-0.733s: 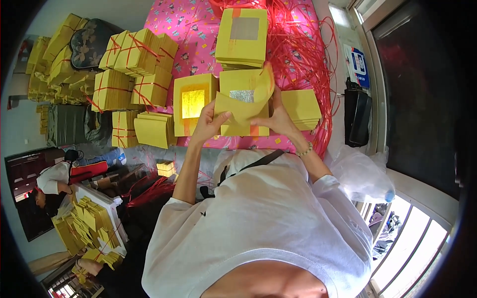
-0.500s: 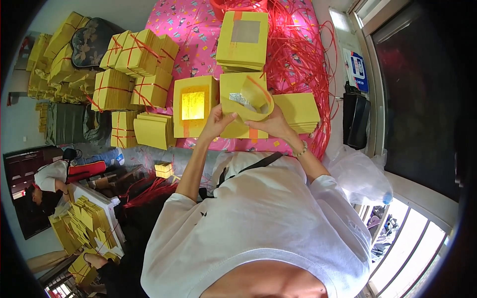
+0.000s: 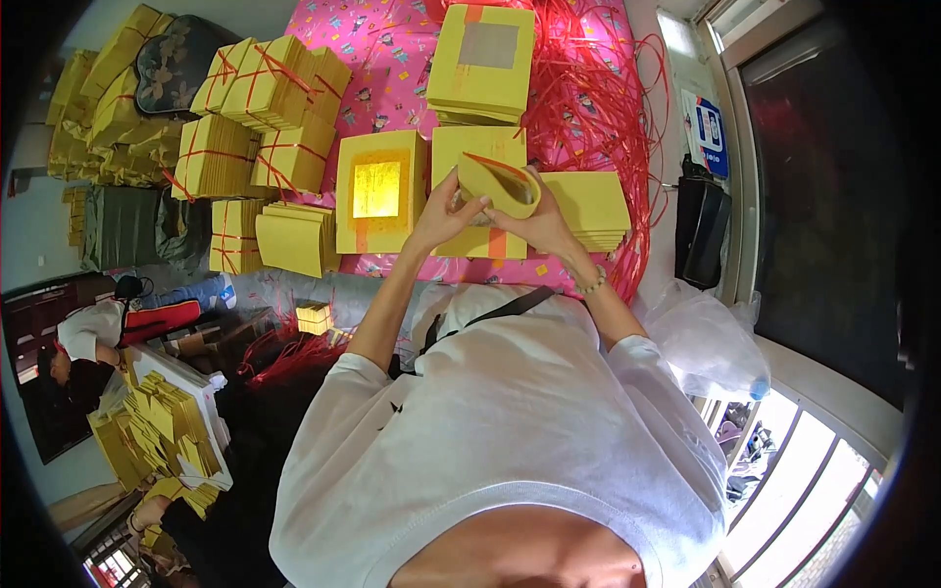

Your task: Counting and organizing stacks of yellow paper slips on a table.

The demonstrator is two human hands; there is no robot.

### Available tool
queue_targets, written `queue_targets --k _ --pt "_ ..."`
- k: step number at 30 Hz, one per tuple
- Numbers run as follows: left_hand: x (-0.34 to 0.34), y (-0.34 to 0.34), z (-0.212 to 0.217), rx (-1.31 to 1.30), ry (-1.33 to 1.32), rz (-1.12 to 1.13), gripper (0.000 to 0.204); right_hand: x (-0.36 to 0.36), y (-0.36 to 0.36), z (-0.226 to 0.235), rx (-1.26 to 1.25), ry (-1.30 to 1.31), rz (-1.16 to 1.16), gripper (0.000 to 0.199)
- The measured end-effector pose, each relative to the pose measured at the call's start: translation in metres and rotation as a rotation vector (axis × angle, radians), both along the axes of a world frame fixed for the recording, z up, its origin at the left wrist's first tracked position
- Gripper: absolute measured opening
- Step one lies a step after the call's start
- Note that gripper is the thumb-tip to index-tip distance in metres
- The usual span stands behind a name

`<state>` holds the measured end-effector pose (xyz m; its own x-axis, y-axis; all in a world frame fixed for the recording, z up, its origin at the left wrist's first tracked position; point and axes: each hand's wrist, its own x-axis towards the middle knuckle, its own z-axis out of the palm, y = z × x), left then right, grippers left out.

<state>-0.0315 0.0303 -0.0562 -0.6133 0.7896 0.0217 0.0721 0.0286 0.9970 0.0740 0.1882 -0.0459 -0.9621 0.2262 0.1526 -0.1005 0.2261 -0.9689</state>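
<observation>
Curled into a loop between my two hands is a sheet of yellow paper (image 3: pixel 500 186) with an orange-red stripe inside it. My left hand (image 3: pixel 446 216) is closed on the loop's left side. My right hand (image 3: pixel 539 223), a beaded bracelet on its wrist, grips the right side, thumbs nearly meeting at the front. Beneath lies a stack of the same yellow paper (image 3: pixel 505 142). To its left stands a stack with a shiny gold square (image 3: pixel 377 188). A plain yellow stack (image 3: pixel 588 201) sits to the right, and one with a silver-grey square (image 3: pixel 488 47) is farther back.
Bundles tied with red ribbon (image 3: pixel 221 157) are piled at the left on the pink patterned cloth (image 3: pixel 377 83). Tangled red ribbon (image 3: pixel 588 88) covers the far right. A clear plastic bag (image 3: pixel 706 343) is beside my right arm. At lower left, people handle yellow paper on a white table (image 3: pixel 223 431).
The sheet has been folded over into a tighter loop, and both hands have drawn closer together around it. The whole scene has shifted slightly up and left in view.
</observation>
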Motion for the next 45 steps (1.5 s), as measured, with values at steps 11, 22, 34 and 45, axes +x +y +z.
queue_targets --k 11,22,34,45 --pt "0.014 0.023 0.049 0.02 -0.301 0.06 0.04 0.007 0.01 0.023 -0.444 -0.09 -0.22 0.038" --pt "0.006 0.034 0.067 0.007 -0.519 0.066 0.037 0.009 0.013 0.042 -0.728 -0.236 -0.263 0.036" --pt "0.004 0.037 0.065 0.025 -0.649 0.046 0.035 0.009 0.016 0.04 -0.577 -0.141 -0.261 0.031" --pt "0.032 0.044 0.073 0.151 -0.322 0.186 0.031 0.013 0.009 0.05 -0.496 -0.031 -0.319 0.03"
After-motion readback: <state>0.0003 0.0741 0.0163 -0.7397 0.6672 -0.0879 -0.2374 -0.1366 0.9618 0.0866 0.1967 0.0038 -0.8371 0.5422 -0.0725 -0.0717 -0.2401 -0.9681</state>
